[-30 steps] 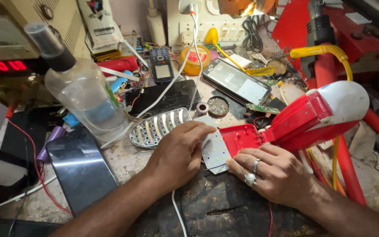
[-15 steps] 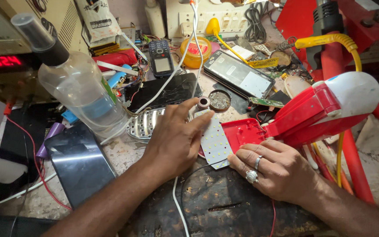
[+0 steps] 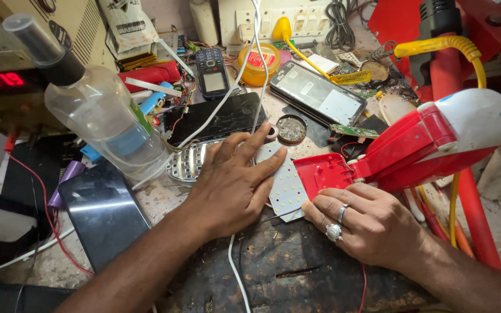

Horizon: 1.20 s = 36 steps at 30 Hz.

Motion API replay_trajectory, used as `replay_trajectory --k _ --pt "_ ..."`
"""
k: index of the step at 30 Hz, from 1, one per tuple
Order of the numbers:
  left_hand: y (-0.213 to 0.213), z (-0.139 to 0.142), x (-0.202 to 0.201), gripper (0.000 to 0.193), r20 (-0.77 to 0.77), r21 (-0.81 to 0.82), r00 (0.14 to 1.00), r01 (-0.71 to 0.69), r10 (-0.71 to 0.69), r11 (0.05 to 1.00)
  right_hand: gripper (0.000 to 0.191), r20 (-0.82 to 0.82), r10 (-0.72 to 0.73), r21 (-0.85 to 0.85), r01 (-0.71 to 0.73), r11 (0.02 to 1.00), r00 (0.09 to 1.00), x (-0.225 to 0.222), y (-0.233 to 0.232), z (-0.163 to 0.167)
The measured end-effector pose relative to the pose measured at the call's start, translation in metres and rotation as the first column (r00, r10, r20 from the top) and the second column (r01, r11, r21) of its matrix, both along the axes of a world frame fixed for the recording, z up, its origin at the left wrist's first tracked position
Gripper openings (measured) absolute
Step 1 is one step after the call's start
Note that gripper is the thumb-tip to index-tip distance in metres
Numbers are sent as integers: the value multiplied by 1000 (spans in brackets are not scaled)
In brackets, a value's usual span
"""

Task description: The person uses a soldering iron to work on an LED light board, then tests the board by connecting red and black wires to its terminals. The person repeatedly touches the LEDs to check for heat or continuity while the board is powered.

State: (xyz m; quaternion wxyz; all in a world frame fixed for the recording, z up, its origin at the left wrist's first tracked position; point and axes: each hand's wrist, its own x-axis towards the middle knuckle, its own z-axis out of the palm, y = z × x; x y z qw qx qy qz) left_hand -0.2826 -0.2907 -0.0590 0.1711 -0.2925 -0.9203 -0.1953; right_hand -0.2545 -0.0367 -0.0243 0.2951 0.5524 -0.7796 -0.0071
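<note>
left hand: my left hand (image 3: 234, 186) sits centre frame, flat and spread, fingers fanned toward upper right, palm down, gripping nothing. Fingertips rest on the left edge of the LED panel.
right hand: my right hand (image 3: 366, 223) is lower right of centre, fingers loosely curled, two rings on it. Fingertips press on the panel's lower right corner and the lamp's red edge; I see no closed grasp on anything.
LED panel: white LED panel (image 3: 288, 184), dotted with small yellow LEDs, lies flat between both hands, just right of my left palm and just upper left of my right fingers, touching both.
lamp: red and white lamp (image 3: 430, 145) stretches from centre to right edge; its open red head butts against the panel's right side, just above my right hand.
reflector: silver ribbed reflector (image 3: 189, 162) is partly under my left fingers, upper left of that hand.
bottle: clear plastic bottle (image 3: 97, 110) with dark cap, tilted, upper left, well apart from the panel.
phones: cracked black phone (image 3: 218, 119) above my left hand; smartphone (image 3: 317, 93) at upper centre; keypad phone (image 3: 211, 72) behind it.
tablet: dark tablet (image 3: 102, 211) at lower left, beside my left forearm.
white cable: white cable (image 3: 236, 93) runs from top centre down under my left hand.
</note>
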Motion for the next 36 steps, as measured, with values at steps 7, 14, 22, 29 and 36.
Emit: replay_trajectory --k 7,14,22,29,36 --pt "-2 -1 0 48 44 12 999 -10 9 1000 32 -2 -5 -8 5 1000 1000 0 0 -1" --pt "-2 -2 2 47 -2 17 1000 -18 18 1000 32 6 -12 -3 12 1000 1000 1 -1 -2" --pt "-6 -3 -2 71 -20 -2 996 -90 90 996 31 0 -11 -1 11 1000 1000 0 0 -2" --pt "-9 1 -2 64 -2 -26 995 -99 99 995 32 14 -21 -3 21 1000 1000 1 0 -3" --pt "-3 4 7 62 -41 -18 980 -198 197 980 34 14 -21 2 21 1000 1000 0 0 -3"
